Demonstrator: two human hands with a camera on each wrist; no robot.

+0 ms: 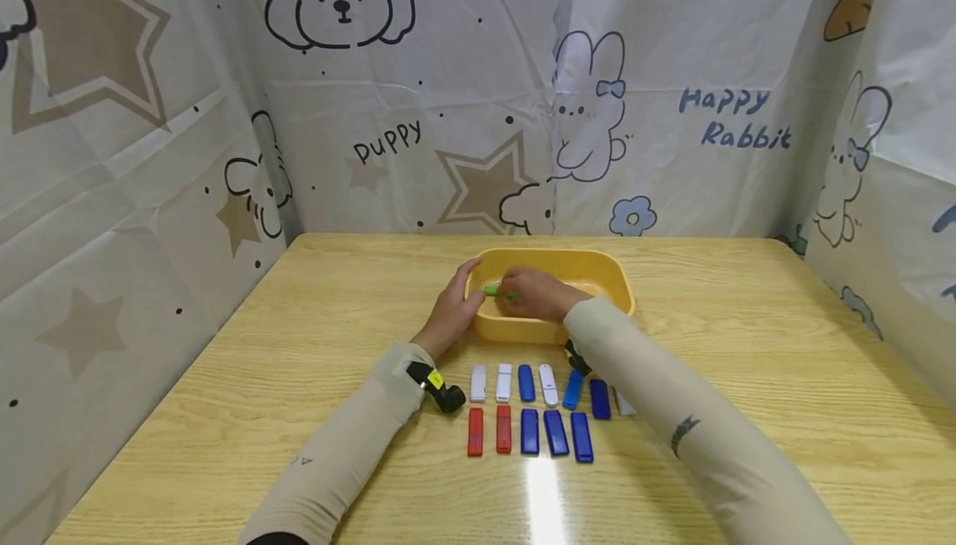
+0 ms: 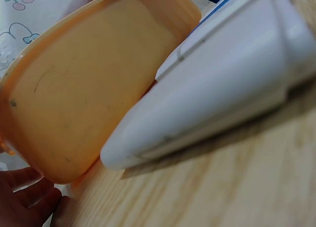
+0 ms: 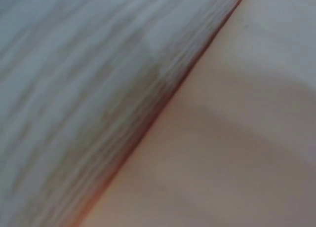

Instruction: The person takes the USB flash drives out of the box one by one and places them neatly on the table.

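Note:
In the head view my left hand [image 1: 452, 313] grips the left end of a yellow plastic basin [image 1: 523, 331], thumb near the rim. The left wrist view shows its fingers [image 2: 29, 195] at the basin's lower corner. My right hand [image 1: 539, 294] reaches down inside the basin and pinches a green flash drive [image 1: 491, 290], partly hidden by the fingers. In front of the basin lie two rows of flash drives: white ones [image 1: 478, 383] and blue ones [image 1: 526, 383] behind, red ones [image 1: 475, 432] and blue ones nearer me. The right wrist view is blurred, showing no fingers.
The basin stands on a wood-grain table [image 1: 358, 279], with printed cloth [image 1: 478, 97] hanging behind and at both sides. A white flash drive [image 1: 624, 401] is partly covered by my right sleeve [image 1: 672, 396]. Each wrist carries a small black camera [image 1: 446, 397].

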